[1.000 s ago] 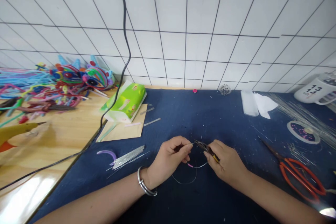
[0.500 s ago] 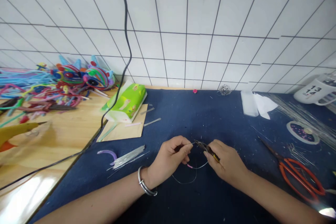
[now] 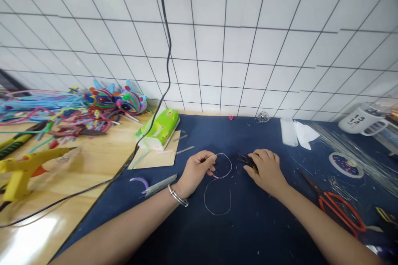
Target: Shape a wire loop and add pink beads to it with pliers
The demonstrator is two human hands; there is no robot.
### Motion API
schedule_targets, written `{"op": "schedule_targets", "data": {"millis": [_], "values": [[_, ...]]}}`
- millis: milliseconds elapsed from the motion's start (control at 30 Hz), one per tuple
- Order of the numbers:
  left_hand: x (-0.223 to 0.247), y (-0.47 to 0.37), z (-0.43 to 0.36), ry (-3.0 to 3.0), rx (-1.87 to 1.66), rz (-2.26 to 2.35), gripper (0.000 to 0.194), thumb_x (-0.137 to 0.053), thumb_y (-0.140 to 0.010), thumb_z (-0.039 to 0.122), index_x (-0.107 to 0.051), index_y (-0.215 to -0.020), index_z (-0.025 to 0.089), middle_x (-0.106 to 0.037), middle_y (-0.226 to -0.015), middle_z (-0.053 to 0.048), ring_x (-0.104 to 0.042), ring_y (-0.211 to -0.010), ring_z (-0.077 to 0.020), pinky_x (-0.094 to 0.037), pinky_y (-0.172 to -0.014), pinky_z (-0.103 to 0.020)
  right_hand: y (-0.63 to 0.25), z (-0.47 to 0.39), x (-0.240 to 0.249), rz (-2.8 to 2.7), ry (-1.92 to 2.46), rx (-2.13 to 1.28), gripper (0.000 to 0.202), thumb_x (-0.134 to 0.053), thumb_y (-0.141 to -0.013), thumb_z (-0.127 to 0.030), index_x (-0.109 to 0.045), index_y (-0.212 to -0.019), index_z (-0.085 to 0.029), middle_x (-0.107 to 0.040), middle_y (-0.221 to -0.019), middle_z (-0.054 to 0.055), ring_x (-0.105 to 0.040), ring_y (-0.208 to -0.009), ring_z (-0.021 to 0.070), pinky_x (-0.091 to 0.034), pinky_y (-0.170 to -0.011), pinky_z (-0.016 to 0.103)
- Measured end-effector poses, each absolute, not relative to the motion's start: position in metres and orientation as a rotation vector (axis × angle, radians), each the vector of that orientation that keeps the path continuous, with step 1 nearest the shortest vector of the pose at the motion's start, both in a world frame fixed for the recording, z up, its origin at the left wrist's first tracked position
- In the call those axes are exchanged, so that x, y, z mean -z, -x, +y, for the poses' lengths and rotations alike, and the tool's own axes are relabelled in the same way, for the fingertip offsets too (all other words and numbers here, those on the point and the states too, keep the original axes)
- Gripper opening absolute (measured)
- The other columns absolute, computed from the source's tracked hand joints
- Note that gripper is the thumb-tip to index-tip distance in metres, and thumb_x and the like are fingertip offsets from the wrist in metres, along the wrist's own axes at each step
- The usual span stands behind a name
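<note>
My left hand, with a silver bangle at its wrist, pinches a thin wire between thumb and forefinger. The wire bends into a rounded loop right of the fingers, and a small pink section sits on it near the fingertips. A long thin tail curls down onto the dark blue mat. To the right, my right hand is closed around a pair of pliers low over the mat. The plier jaws point left, apart from the wire; the palm mostly hides the handles.
Orange-handled scissors, a bead dish, long wires and a mug stand right. Left are a purple curved strip, cut wires, a green tissue pack, a yellow glue gun and a black cable.
The pliers have come away from the wire, and my right hand has moved right with them. The wire now shows a wider loop beside my left fingers. The camera view has shifted.
</note>
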State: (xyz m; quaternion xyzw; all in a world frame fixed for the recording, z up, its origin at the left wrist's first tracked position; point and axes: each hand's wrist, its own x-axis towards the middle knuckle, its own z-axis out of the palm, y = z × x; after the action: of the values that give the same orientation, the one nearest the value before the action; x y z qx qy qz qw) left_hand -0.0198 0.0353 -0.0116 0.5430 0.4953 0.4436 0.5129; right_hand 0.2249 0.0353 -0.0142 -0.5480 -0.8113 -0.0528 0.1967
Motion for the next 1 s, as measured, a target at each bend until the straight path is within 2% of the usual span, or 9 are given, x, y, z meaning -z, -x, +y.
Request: {"op": "schedule_targets", "data": {"millis": [100,200,267,367,533,800,1000], "values": [[0.007,0.014,0.032,-1.311,-1.083,1.174,0.025,-0.053,-0.079,0.038,-0.059,-0.078,0.013,-0.058,-0.058,-0.001,-0.053,-0.050,-0.0101,-0.044,-0.049,-0.021,-0.215,0.027,-0.003,-2.173,1.460,-0.149,0.027,-0.044,-0.085,-0.038,-0.060,-0.096,-0.020,-0.059,-0.092,0.007,-0.051,-0.090,0.0206,-0.037,-0.079,0.036],[-0.002,0.003,0.027,-1.330,-1.084,1.144,0.025,-0.053,-0.078,0.038,-0.060,-0.077,0.014,-0.057,-0.056,0.000,-0.054,-0.050,-0.0105,-0.044,-0.049,-0.021,-0.201,0.019,-0.020,-2.029,1.398,-0.643,0.029,-0.040,-0.086,-0.038,-0.062,-0.089,-0.020,-0.060,-0.078,0.002,-0.053,-0.070,0.0140,-0.040,-0.064,0.026],[-0.009,-0.005,0.026,-1.347,-1.084,1.118,0.024,-0.055,-0.077,0.037,-0.060,-0.076,0.014,-0.056,-0.055,0.000,-0.053,-0.050,-0.0104,-0.044,-0.049,-0.020,-0.194,0.018,-0.028,-1.966,1.363,-0.786,0.029,-0.041,-0.085,-0.039,-0.062,-0.084,-0.019,-0.059,-0.069,0.000,-0.052,-0.061,0.0121,-0.039,-0.056,0.023],[-0.016,-0.018,0.028,-1.361,-1.096,1.079,0.024,-0.056,-0.076,0.037,-0.059,-0.072,0.014,-0.055,-0.056,0.001,-0.052,-0.049,-0.0098,-0.043,-0.049,-0.020,-0.191,0.021,-0.034,-1.917,1.365,-0.776,0.030,-0.040,-0.086,-0.037,-0.062,-0.079,-0.018,-0.059,-0.064,-0.001,-0.051,-0.056,0.0103,-0.037,-0.054,0.022],[-0.015,-0.035,0.033,-1.326,-1.112,1.046,0.029,-0.052,-0.078,0.041,-0.057,-0.072,0.013,-0.055,-0.061,0.000,-0.052,-0.049,-0.0095,-0.042,-0.048,-0.020,-0.197,0.029,-0.030,-1.794,1.403,-0.672,0.030,-0.040,-0.085,-0.036,-0.061,-0.073,-0.018,-0.057,-0.061,-0.001,-0.052,-0.059,0.0105,-0.036,-0.057,0.021],[0.002,-0.032,0.034,-1.276,-1.055,1.073,0.029,-0.054,-0.076,0.043,-0.056,-0.074,0.014,-0.054,-0.060,0.001,-0.049,-0.046,-0.0079,-0.038,-0.044,-0.018,-0.189,0.027,-0.004,-1.723,1.395,-0.625,0.028,-0.040,-0.086,-0.031,-0.059,-0.070,-0.017,-0.055,-0.058,-0.002,-0.051,-0.057,0.0104,-0.038,-0.057,0.021],[0.007,-0.033,0.037,-1.286,-1.027,1.056,0.027,-0.054,-0.077,0.042,-0.058,-0.078,0.015,-0.055,-0.062,0.001,-0.050,-0.049,-0.0088,-0.039,-0.048,-0.019,-0.190,0.028,0.006,-1.727,1.414,-0.570,0.026,-0.041,-0.085,-0.030,-0.061,-0.074,-0.017,-0.058,-0.063,0.000,-0.051,-0.058,0.0105,-0.039,-0.058,0.021]]}}
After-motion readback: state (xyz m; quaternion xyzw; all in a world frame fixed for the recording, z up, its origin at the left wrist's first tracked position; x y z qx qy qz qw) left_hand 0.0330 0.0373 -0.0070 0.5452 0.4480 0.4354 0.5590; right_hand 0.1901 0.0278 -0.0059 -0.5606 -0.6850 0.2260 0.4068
